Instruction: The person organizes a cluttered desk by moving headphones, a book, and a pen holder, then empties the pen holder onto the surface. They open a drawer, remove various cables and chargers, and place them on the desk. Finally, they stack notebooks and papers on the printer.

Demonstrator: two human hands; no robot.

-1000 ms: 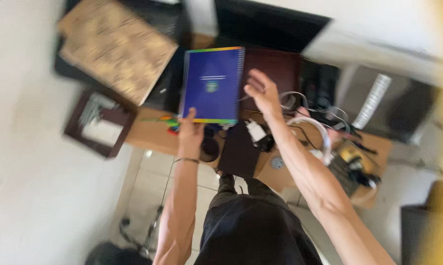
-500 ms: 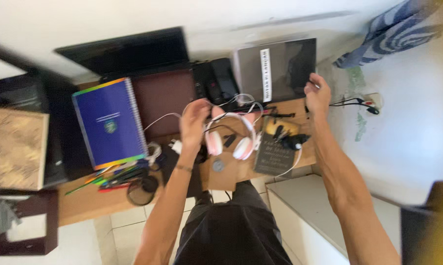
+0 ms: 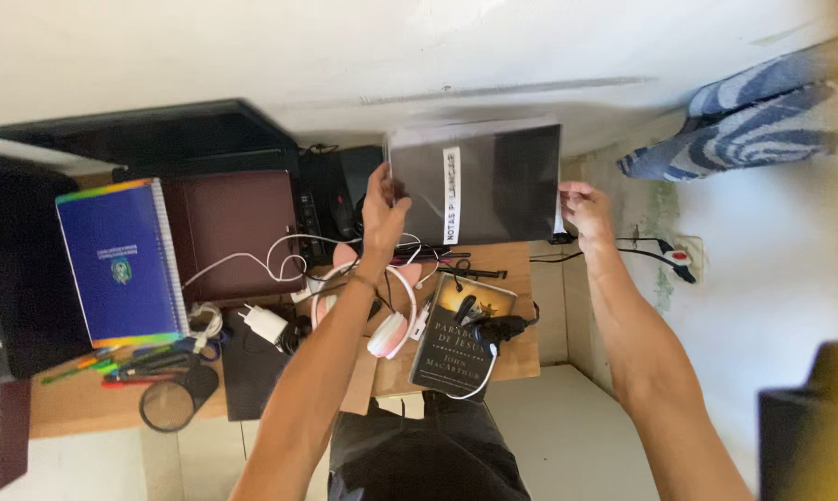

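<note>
I hold the grey folder (image 3: 493,181) up above the far end of the table (image 3: 521,278), one hand at each side edge. My left hand (image 3: 382,209) has its grip closed on the folder's left edge, thumb on the face and fingers behind. My right hand (image 3: 584,209) grips the right edge near the lower corner, fingers curled round it. The folder is flat toward me, with a white label strip running down its face. I cannot tell whether its lower edge touches the table.

Below my left wrist lie pink headphones (image 3: 382,320) with white cables looped about them. Just right of them a dark book (image 3: 460,339) lies on the table with a black cable and clip across its cover. Further left are a brown case (image 3: 238,223), a blue spiral notebook (image 3: 117,264), a white charger (image 3: 266,323), some coloured pens (image 3: 131,364) and a round dark cup (image 3: 166,405). A striped cloth (image 3: 753,102) hangs at the right.
</note>
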